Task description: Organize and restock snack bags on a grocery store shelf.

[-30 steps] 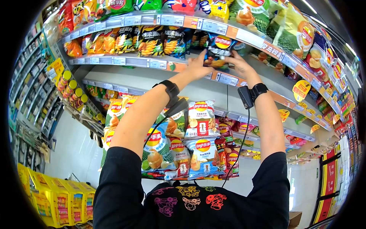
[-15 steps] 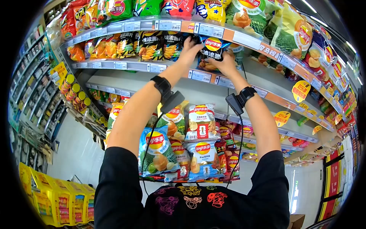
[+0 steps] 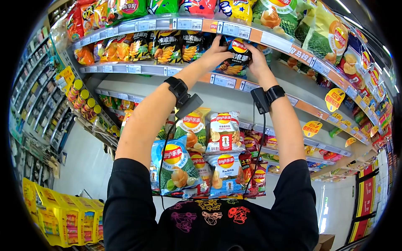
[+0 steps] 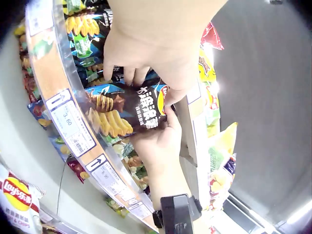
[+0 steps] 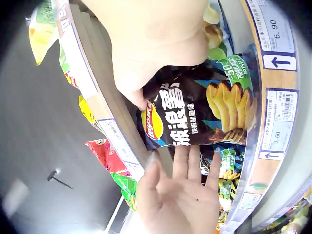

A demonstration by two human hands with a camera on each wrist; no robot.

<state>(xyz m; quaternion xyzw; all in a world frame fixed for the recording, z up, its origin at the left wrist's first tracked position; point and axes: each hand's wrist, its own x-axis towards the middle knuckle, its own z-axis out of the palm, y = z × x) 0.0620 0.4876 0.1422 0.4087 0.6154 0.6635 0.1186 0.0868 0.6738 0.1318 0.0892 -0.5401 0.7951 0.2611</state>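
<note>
A black Lay's chip bag (image 3: 233, 66) stands upright on the middle shelf, front facing out, yellow-and-red logo near its top. My right hand (image 3: 258, 62) grips its right side, thumb at the upper edge and fingers partly hidden behind it. On the opposite side my left hand (image 3: 214, 56) touches the bag with extended fingers; its open palm (image 5: 183, 200) shows in the right wrist view. Similar black chip bags (image 3: 166, 47) stand in a row left of my left hand. A green potato-chip bag lies partly hidden behind my right hand.
Price labels line the shelf edge (image 3: 224, 81) under the bag, and another shelf edge (image 3: 184, 23) runs just above my hands. Below my arms, several Lay's bags (image 3: 226, 169) are stacked before my body. Cables hang from both wrist cameras. A yellow display rack (image 3: 63, 215) stands lower left.
The black bag, earlier tilted and lower between my hands, now stands more upright on the shelf. My left hand has moved from the neighbouring bags' top to this bag's left side.
</note>
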